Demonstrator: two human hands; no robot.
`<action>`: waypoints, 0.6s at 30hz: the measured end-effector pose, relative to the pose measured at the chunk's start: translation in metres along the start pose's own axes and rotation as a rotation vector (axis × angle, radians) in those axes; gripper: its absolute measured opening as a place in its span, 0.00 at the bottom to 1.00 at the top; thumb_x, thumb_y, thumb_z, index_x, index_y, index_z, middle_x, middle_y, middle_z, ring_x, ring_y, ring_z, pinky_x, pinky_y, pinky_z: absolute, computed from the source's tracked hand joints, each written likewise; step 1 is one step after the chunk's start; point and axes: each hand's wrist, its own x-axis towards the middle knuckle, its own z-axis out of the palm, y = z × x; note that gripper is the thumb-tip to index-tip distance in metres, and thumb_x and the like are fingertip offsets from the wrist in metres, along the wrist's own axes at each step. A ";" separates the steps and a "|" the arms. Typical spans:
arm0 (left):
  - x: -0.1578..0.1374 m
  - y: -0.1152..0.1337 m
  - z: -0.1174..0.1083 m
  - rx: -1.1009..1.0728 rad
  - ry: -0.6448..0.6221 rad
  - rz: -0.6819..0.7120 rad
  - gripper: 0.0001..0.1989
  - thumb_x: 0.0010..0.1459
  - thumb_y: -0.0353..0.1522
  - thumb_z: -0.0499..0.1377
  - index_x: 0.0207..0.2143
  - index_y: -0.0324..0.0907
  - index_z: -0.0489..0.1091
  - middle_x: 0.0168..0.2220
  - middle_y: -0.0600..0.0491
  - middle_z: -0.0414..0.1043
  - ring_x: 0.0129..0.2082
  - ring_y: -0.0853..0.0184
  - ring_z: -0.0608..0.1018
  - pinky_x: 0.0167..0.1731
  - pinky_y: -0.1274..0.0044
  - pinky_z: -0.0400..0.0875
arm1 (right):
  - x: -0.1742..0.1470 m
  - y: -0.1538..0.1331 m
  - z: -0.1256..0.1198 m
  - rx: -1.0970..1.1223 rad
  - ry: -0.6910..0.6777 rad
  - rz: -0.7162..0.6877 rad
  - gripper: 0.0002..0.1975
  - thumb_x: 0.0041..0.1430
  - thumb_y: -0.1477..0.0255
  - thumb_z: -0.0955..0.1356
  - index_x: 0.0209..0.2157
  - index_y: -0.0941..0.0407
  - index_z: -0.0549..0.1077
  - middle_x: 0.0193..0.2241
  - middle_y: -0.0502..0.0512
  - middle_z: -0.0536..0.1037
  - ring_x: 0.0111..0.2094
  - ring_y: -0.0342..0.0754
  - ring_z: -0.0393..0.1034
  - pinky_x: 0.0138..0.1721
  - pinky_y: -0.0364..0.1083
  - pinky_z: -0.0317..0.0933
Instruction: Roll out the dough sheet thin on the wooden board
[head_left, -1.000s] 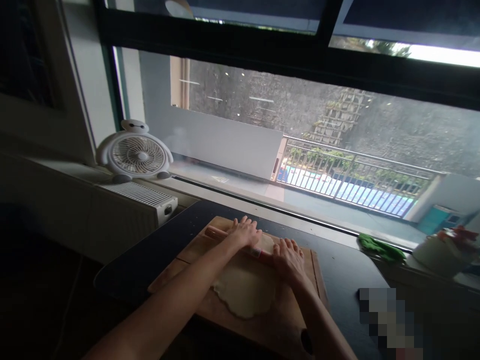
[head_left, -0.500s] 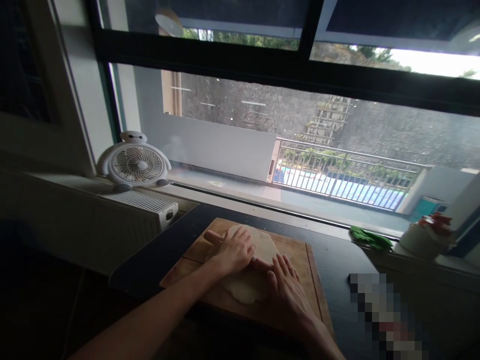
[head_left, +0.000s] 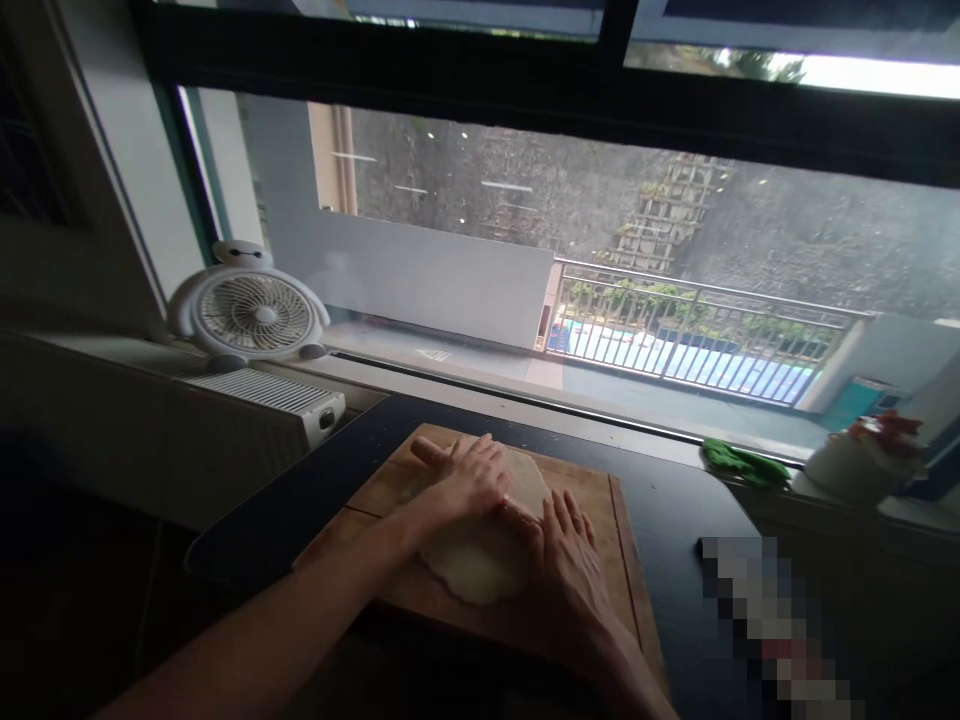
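Note:
A pale sheet of dough (head_left: 474,565) lies flat on a wooden board (head_left: 619,560). Across it, slanting from upper left to lower right, rests a wooden rolling pin (head_left: 517,516). My left hand (head_left: 474,476) lies over the pin's middle, palm down, its fingers reaching forward and hiding part of pin and dough. At the pin's right end is my right hand (head_left: 576,560), fingers stretched out and slightly spread, palm down. Neither hand wraps visibly round the pin.
The board is on a dark table (head_left: 697,530) below a wide window. To the left, a white fan (head_left: 261,315) stands above a radiator (head_left: 277,395). A green cloth (head_left: 744,462) and a pale pot (head_left: 855,458) sit on the sill. A pixelated area covers something at right.
The rolling pin and both hands have moved slightly away from me over the dough, uncovering more of its near part. The view has tilted a little downward.

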 end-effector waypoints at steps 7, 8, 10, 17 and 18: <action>-0.063 -0.011 -0.013 0.043 0.021 0.059 0.26 0.63 0.41 0.38 0.59 0.41 0.57 0.61 0.49 0.56 0.62 0.60 0.53 0.60 0.62 0.42 | -0.044 -0.022 0.005 0.028 0.051 -0.096 0.28 0.64 0.64 0.50 0.62 0.59 0.50 0.64 0.50 0.43 0.64 0.49 0.32 0.62 0.51 0.34; -0.059 -0.011 -0.011 0.058 0.018 0.055 0.27 0.63 0.41 0.38 0.59 0.41 0.58 0.61 0.49 0.56 0.63 0.60 0.52 0.60 0.61 0.42 | -0.040 -0.019 0.004 0.031 0.038 -0.095 0.28 0.64 0.64 0.50 0.62 0.60 0.51 0.63 0.51 0.44 0.64 0.49 0.33 0.62 0.51 0.34; -0.041 -0.008 -0.006 0.091 0.019 0.036 0.26 0.62 0.41 0.38 0.58 0.42 0.59 0.61 0.49 0.56 0.63 0.58 0.52 0.60 0.59 0.42 | -0.021 -0.010 0.000 0.034 0.021 -0.067 0.28 0.64 0.64 0.51 0.61 0.62 0.53 0.63 0.55 0.47 0.64 0.50 0.34 0.62 0.50 0.35; 0.058 -0.003 0.013 0.038 -0.135 -0.135 0.31 0.60 0.47 0.38 0.58 0.41 0.57 0.61 0.45 0.54 0.63 0.53 0.50 0.56 0.52 0.43 | 0.069 0.029 -0.006 0.064 -0.057 0.154 0.26 0.64 0.63 0.49 0.59 0.57 0.58 0.61 0.57 0.54 0.63 0.51 0.42 0.60 0.55 0.39; 0.066 -0.004 0.014 0.031 -0.144 -0.144 0.31 0.59 0.47 0.38 0.58 0.40 0.57 0.61 0.44 0.55 0.63 0.52 0.51 0.55 0.51 0.45 | 0.075 0.032 -0.006 0.063 -0.059 0.171 0.26 0.64 0.63 0.49 0.58 0.57 0.59 0.61 0.58 0.55 0.62 0.52 0.44 0.59 0.56 0.41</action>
